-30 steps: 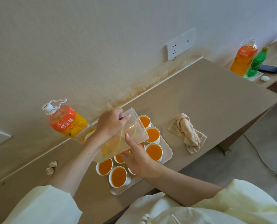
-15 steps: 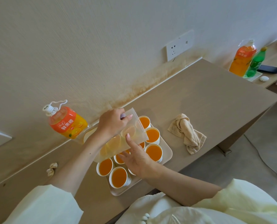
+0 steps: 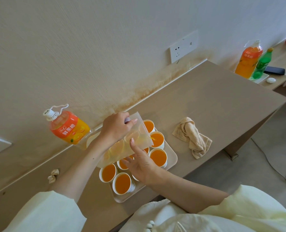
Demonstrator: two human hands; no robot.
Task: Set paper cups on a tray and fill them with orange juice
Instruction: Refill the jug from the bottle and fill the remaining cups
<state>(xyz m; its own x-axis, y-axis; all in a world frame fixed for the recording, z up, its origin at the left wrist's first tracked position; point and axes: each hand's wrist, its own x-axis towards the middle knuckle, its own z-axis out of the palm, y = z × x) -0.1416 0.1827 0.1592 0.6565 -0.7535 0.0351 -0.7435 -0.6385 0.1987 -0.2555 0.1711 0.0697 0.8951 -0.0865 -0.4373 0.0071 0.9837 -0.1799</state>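
A beige tray [image 3: 172, 158] near the desk's front edge carries several white paper cups [image 3: 158, 157] full of orange juice. Above them a clear plastic jug [image 3: 122, 146], almost empty, lies steeply tilted. Its mouth is over a cup in the far row [image 3: 157, 139], and a little juice runs at the lip. My left hand [image 3: 116, 128] grips the jug from above at its far side. My right hand [image 3: 141, 162] rests against the jug's underside with straight, spread fingers, index finger up along its wall. A large orange juice bottle [image 3: 68, 127] stands left of the tray by the wall.
A crumpled beige cloth [image 3: 191, 137] lies right of the tray and a tissue ball [image 3: 53, 175] lies to the left. On a farther surface at the right stand another orange bottle [image 3: 248, 61], a green bottle [image 3: 262, 63] and a phone [image 3: 274, 70]. A cable [image 3: 272, 166] runs over the floor.
The jug has tipped slightly further, its mouth a bit lower over the far-row cup. Both hands have kept their places on it.
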